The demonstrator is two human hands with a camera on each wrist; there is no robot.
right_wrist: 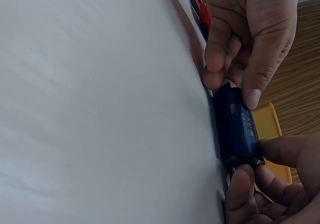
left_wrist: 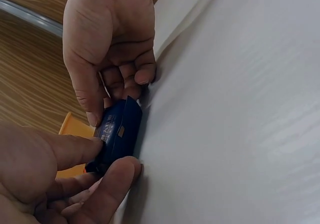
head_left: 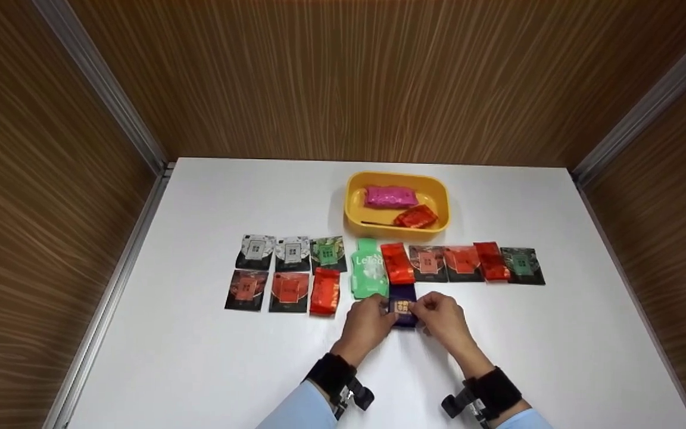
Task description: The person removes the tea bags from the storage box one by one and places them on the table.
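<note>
Both hands are at a small dark blue tea packet (head_left: 403, 307) with a gold emblem, low over the table below the row of sachets. My left hand (head_left: 368, 322) pinches its left edge between thumb and fingers. At the right edge, my right hand (head_left: 443, 317) pinches it with thumb and fingertips. In the left wrist view the packet (left_wrist: 117, 134) appears thick, with one end raised. A green LeTea pouch (head_left: 369, 271) and a red foil packet (head_left: 398, 264) lie just beyond the hands.
A yellow basket (head_left: 352, 223) holds a pink packet (head_left: 390, 196), a red packet (head_left: 417, 216) and a thin dark strip. To the left lie two rows of sachets, including a red packet (head_left: 324, 292). More sachets, including a green one (head_left: 523, 266), line the right. Wood-grain walls enclose the table.
</note>
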